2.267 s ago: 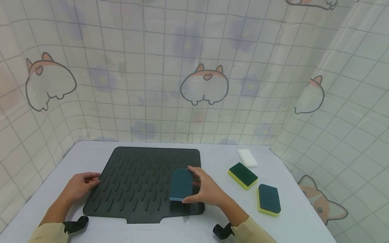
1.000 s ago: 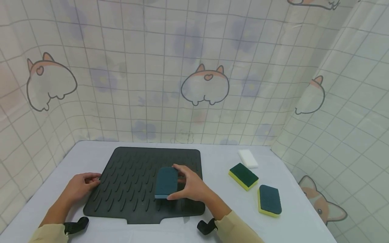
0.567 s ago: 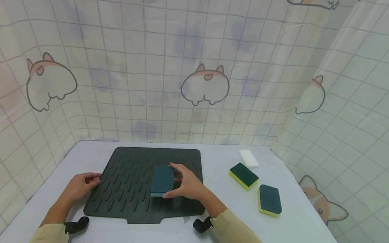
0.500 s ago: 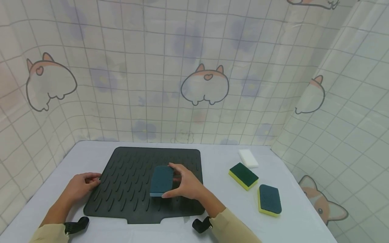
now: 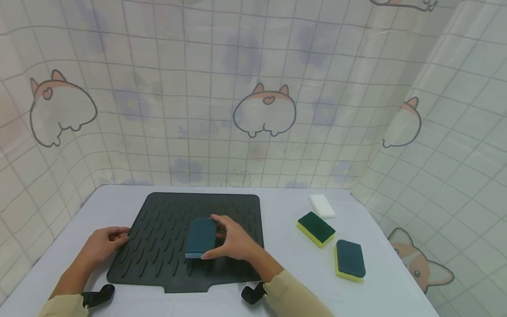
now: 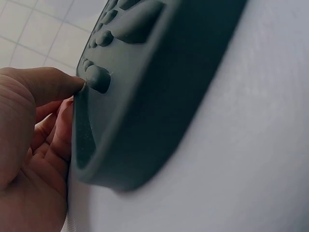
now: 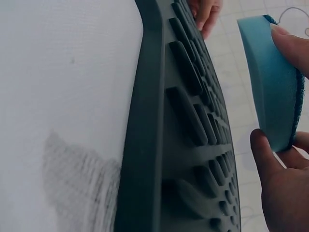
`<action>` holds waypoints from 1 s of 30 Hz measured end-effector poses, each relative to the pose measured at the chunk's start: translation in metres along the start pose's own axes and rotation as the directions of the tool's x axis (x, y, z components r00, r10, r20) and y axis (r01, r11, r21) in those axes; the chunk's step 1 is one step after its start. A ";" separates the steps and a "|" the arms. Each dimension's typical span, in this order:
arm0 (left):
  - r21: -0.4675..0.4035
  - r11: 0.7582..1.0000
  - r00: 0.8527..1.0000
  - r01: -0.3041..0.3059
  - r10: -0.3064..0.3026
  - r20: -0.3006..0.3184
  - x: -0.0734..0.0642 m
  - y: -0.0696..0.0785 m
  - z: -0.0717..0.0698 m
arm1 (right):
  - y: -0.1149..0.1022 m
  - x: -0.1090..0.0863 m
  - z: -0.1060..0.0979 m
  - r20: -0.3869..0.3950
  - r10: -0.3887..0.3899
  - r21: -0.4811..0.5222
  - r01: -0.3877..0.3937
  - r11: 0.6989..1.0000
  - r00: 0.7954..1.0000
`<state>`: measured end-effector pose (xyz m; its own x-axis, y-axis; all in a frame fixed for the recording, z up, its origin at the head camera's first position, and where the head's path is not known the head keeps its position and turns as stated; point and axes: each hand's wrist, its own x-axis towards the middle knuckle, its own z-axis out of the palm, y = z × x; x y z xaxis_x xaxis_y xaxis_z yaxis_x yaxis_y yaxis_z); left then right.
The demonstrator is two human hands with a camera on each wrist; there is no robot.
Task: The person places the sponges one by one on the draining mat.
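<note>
My right hand point(image 5: 233, 240) grips a blue sponge point(image 5: 201, 235) with a dark teal scouring face on top, thumb at its near end and fingers at its far end. In the right wrist view, the sponge's light blue side point(image 7: 270, 82) shows a gap from the ridged dark rubber mat point(image 5: 166, 233). My left hand point(image 5: 102, 244) is at the mat's left edge. There the left wrist view shows its thumb point(image 6: 58, 83) on the mat's raised rim point(image 6: 84, 130), with the other fingers curled beside the outer edge, partly hidden.
Right of the mat lie a green-and-yellow sponge point(image 5: 316, 229), another yellow sponge with a dark teal top point(image 5: 350, 259), and a white sponge block point(image 5: 322, 206). A damp grey patch point(image 7: 79, 183) marks the white cloth near the mat's front edge. A tile-patterned curtain point(image 5: 214, 154) surrounds the table.
My right hand has carried the blue sponge leftward over the mat, from its right part toward the middle. My left hand has stayed at the mat's left edge.
</note>
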<state>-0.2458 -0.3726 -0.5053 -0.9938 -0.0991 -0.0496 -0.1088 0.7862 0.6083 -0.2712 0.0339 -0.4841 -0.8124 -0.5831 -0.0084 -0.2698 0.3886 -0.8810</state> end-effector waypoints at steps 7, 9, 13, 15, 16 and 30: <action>-0.002 1.000 1.000 -0.001 0.001 0.005 0.000 0.000 0.000 | -0.002 0.006 0.006 0.004 0.002 0.034 -0.002 0.999 1.000; 0.001 1.000 1.000 -0.005 0.005 0.005 0.000 -0.001 0.000 | -0.002 0.007 0.007 0.011 -0.001 0.048 0.001 0.999 1.000; 0.002 1.000 1.000 -0.007 0.007 0.006 0.001 -0.002 0.000 | -0.003 0.010 0.009 0.016 -0.003 0.053 0.002 0.999 1.000; 0.001 1.000 1.000 -0.008 0.008 0.006 0.001 -0.003 0.000 | -0.004 0.011 0.010 0.018 0.001 0.048 -0.001 0.999 1.000; 0.001 1.000 1.000 -0.008 0.008 0.006 0.001 -0.003 0.000 | -0.005 0.012 0.011 0.018 0.002 0.043 -0.003 0.999 1.000; 0.004 1.000 1.000 -0.011 0.011 0.001 0.001 -0.006 0.001 | -0.010 0.021 0.021 0.026 -0.008 0.028 0.007 1.000 1.000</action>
<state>-0.2466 -0.3765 -0.5099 -0.9950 -0.0897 -0.0440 -0.0980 0.7899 0.6053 -0.2749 0.0024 -0.4849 -0.7965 -0.6045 -0.0141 -0.2609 0.3647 -0.8938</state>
